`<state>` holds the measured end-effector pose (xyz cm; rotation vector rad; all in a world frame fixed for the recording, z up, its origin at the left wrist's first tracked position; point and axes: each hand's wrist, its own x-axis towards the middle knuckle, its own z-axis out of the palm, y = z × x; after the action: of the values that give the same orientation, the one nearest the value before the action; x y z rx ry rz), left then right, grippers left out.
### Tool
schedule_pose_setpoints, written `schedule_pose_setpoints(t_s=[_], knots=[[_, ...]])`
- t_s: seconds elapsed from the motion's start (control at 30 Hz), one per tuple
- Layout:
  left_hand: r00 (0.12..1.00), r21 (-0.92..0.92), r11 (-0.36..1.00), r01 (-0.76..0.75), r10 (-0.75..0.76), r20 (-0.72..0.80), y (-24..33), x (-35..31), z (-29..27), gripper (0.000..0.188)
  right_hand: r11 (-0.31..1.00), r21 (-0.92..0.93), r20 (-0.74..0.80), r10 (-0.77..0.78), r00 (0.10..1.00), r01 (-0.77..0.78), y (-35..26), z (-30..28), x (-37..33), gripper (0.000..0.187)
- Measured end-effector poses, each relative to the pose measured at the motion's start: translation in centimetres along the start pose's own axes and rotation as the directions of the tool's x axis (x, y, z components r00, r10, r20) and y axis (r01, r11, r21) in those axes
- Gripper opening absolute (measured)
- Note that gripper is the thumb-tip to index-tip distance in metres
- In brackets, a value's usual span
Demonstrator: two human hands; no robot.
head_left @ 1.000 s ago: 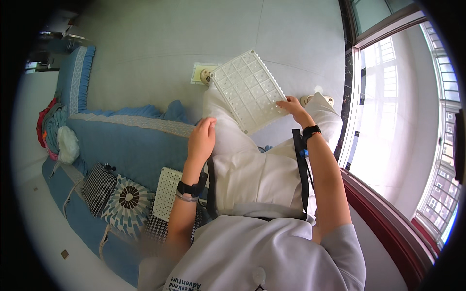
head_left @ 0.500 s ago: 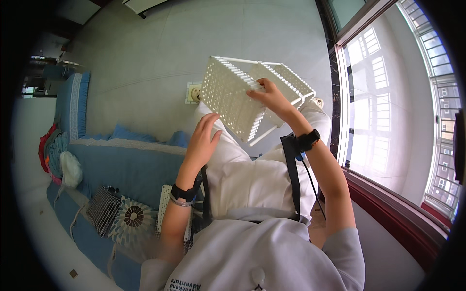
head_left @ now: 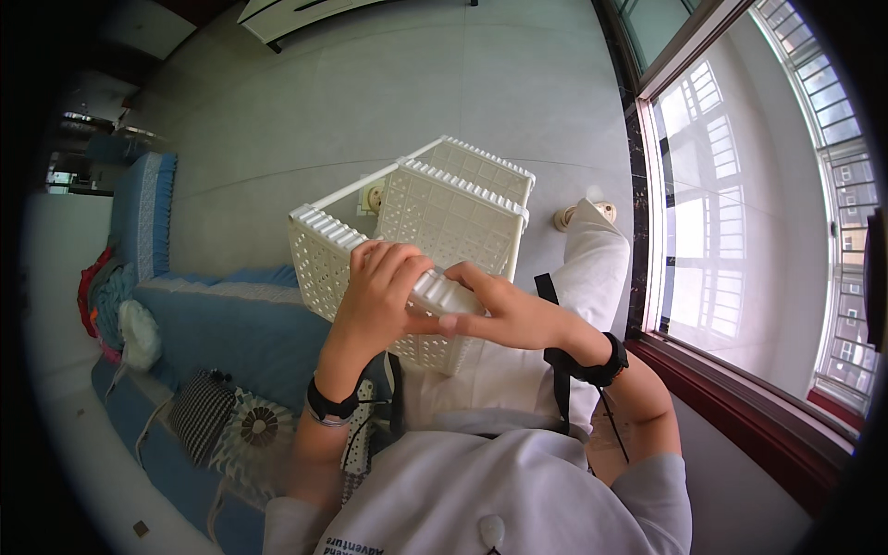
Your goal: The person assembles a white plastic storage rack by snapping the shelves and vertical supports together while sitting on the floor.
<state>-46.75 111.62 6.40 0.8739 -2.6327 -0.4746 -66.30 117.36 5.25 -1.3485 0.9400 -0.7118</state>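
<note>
A white plastic shelf rack (head_left: 449, 217) is tilted in front of me above my lap. Its perforated panels are joined by thin white tubes, and the nearest panel has a ribbed edge facing up. My left hand (head_left: 375, 298) is closed over that edge, fingers on top and thumb toward me. Just right of it, my right hand (head_left: 509, 313) grips the same edge near the panel's right corner, its thumb tip close to the left thumb. The fingertips on the far side are partly hidden.
Blue sofa cushioning (head_left: 231, 324) with patterned cushions (head_left: 199, 416) lies at my left. Clothes (head_left: 111, 296) are heaped farther left. A sliding window frame (head_left: 740, 398) runs along my right. A white cabinet (head_left: 305, 18) stands across the grey tiled floor (head_left: 277, 120).
The rack has turned and come nearer my body. My left hand, apart from it before, now grips its near edge. My right hand has moved down toward me onto that edge.
</note>
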Motion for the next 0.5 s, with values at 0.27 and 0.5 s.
schedule_pose_setpoints(t_s=[0.27,0.5], knots=[[0.999,0.034,0.999,-0.040,0.041,-0.006,0.9,-0.7,-1.0,0.069,0.815,-0.563,-0.463,-0.177,0.869,-0.134,12.8,-9.1,6.7,0.043],[0.998,0.042,0.998,-0.042,0.044,-0.040,1.7,-1.7,-1.7,0.070,0.800,-0.385,-0.500,0.237,0.833,-0.459,17.6,-9.9,7.3,0.058]])
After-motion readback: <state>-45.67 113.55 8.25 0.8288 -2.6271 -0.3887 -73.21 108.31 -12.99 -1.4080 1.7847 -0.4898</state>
